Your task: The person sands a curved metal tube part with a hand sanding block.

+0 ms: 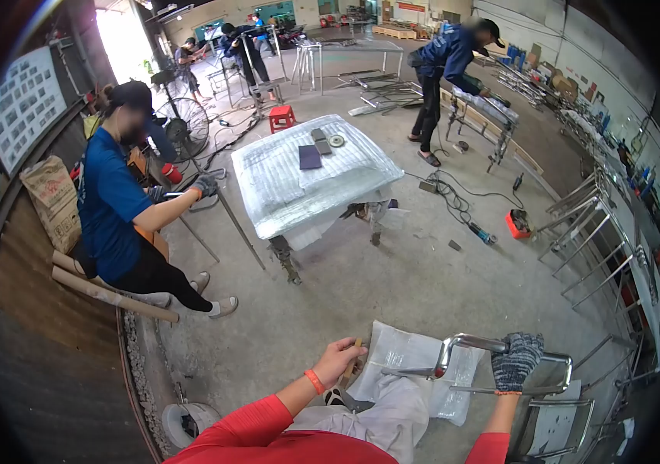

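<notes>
My left hand [339, 362] is bare, with a red band at the wrist, and its fingers close on a small brown block [352, 363]. A grey knitted glove covers my right hand [517, 361], which is wrapped round a shiny bent metal tube frame [558, 371]. The frame reaches left across my lap, its curved corner near my knee. Under it lies a bubble-wrapped pad [465, 379]. The two hands are apart, one on each side of my legs.
A padded table [268, 185] ahead bears a dark square. At the left, a person in blue [117, 185] holds metal tubing; another person [446, 62] bends over a workbench. Cables, a grinder [483, 234], a red box [517, 224] and a white bucket [179, 421] are on the floor.
</notes>
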`<state>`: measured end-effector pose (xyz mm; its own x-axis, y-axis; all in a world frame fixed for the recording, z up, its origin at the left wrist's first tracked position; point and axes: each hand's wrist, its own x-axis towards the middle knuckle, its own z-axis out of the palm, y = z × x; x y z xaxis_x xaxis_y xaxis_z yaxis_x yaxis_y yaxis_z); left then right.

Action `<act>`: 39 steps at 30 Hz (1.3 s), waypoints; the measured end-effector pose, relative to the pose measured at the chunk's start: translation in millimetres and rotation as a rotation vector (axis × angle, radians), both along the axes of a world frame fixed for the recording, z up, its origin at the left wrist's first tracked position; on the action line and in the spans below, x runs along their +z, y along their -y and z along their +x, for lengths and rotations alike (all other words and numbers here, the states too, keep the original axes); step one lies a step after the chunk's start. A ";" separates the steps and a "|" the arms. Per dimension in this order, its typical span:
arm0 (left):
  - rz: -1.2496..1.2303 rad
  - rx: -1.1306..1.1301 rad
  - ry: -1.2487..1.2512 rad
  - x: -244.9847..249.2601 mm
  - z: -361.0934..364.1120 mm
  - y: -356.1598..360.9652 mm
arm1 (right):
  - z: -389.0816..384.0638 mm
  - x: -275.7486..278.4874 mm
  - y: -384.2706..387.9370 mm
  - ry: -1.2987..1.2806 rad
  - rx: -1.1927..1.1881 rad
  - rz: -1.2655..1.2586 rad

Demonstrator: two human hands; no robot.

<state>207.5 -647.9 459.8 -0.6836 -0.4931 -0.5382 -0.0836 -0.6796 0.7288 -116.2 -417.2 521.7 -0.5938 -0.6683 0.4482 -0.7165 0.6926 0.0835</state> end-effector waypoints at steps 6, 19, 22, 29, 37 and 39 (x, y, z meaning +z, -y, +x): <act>-0.128 0.073 -0.005 -4.8 -25.9 -7.8 | 4.6 7.8 1.3 0.098 0.092 0.000; -0.205 -0.027 -0.250 35.7 -118.7 -72.0 | -34.7 13.9 -3.6 0.269 0.065 0.427; -0.216 -0.034 -0.219 45.2 -128.3 -65.8 | -40.2 8.8 -9.5 0.216 0.136 0.374; -0.331 -0.181 -0.125 40.2 -151.3 -64.9 | -36.4 10.1 -4.8 0.228 0.113 0.435; -0.454 -0.420 -0.355 32.0 -179.4 -45.7 | -45.2 0.1 -12.9 0.234 0.132 0.368; -0.445 -0.603 -0.359 35.6 -190.6 -35.3 | -47.0 -4.8 -16.9 0.213 0.156 0.357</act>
